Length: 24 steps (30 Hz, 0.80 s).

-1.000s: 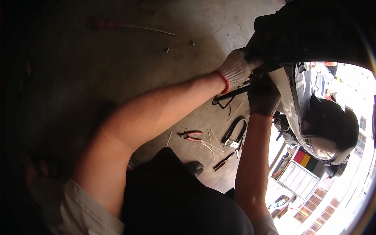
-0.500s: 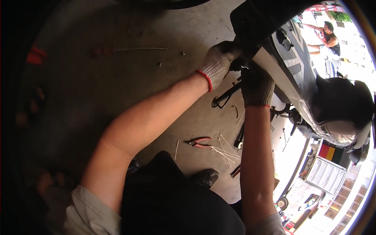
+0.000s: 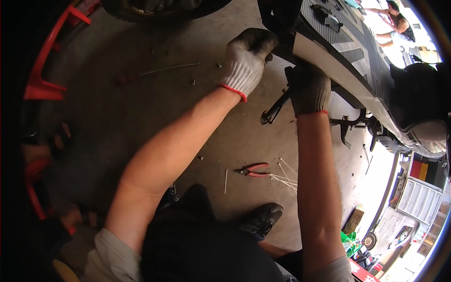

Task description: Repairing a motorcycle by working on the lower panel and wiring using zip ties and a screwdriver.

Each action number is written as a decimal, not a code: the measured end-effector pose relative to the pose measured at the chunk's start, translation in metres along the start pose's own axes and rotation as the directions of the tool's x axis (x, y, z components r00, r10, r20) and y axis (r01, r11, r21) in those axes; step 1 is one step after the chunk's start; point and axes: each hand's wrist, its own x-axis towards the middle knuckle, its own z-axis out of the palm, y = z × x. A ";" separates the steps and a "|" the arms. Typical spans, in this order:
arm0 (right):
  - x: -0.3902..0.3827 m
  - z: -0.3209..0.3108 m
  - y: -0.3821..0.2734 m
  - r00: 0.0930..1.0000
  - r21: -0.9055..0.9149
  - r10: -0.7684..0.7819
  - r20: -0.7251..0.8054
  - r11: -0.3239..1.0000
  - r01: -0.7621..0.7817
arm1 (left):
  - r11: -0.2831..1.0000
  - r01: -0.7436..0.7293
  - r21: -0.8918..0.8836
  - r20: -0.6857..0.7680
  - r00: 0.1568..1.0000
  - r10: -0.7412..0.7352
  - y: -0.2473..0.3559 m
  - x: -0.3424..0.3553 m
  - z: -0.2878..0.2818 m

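Observation:
Above the floor stands a motor scooter with a ridged footboard (image 3: 359, 55) and a pale side panel (image 3: 324, 58). My left hand (image 3: 249, 54), in a white knitted glove with a dark, grimy palm side and red cuff, is closed near the dark front end of the scooter's lower body (image 3: 278, 28). What its curled fingers hold, if anything, is hidden. Right under the pale panel's edge, my right hand (image 3: 307, 89) in a matching glove is bent inward, its thumb side toward the left hand. Shadow and the panel hide most of its fingers; I cannot make out what they grip.
On the concrete lie red-handled cutting pliers (image 3: 256, 170), white cable ties (image 3: 284, 179), a long screwdriver (image 3: 164, 69) and small screws (image 3: 193, 82). A scooter stand (image 3: 276, 108) juts below. A red plastic chair (image 3: 44, 89) and a wheel (image 3: 159, 10) are leftward; a person (image 3: 400, 23) sits far right.
My left hand has drawn away from the right hand, up and to the left, leaving a gap between them. The right hand stays under the panel. The view has shifted somewhat.

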 end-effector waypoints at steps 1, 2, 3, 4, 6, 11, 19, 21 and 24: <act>0.000 -0.001 0.000 1.000 -0.070 -0.020 0.008 0.997 0.021 | 0.999 -0.022 0.031 0.000 1.000 0.022 0.001 0.001 -0.001; 0.000 -0.002 0.000 0.998 -0.143 -0.056 0.003 0.988 0.056 | 0.997 -0.054 0.055 0.004 0.999 0.054 0.003 0.002 -0.001; 0.000 -0.002 0.000 0.999 -0.145 -0.047 0.012 0.988 0.049 | 0.995 -0.060 0.085 0.014 0.998 0.059 0.004 0.002 -0.002; 0.001 -0.002 -0.001 0.998 -0.151 -0.055 0.003 0.987 0.055 | 0.991 -0.077 0.109 0.028 0.997 0.075 0.005 0.003 -0.002; 0.002 -0.002 -0.004 0.999 -0.156 -0.051 0.001 0.986 0.050 | 0.985 -0.117 0.125 0.048 0.993 0.112 0.006 0.003 0.000; 0.000 -0.007 -0.011 0.999 -0.120 0.028 0.047 0.993 -0.022 | 0.960 -0.219 0.175 0.108 0.973 0.202 0.004 0.005 0.003; 0.002 0.007 -0.005 0.948 0.740 0.307 0.079 0.619 -0.263 | 0.832 -0.386 0.397 0.203 0.922 0.331 0.000 0.017 0.000; 0.005 0.010 -0.002 0.875 0.932 0.436 0.212 0.179 -0.315 | 0.805 -0.414 0.425 0.231 0.909 0.346 0.001 0.019 -0.001; 0.006 0.011 -0.003 0.810 0.940 0.535 0.242 0.077 -0.332 | 0.753 -0.467 0.464 0.272 0.884 0.381 0.003 0.022 -0.001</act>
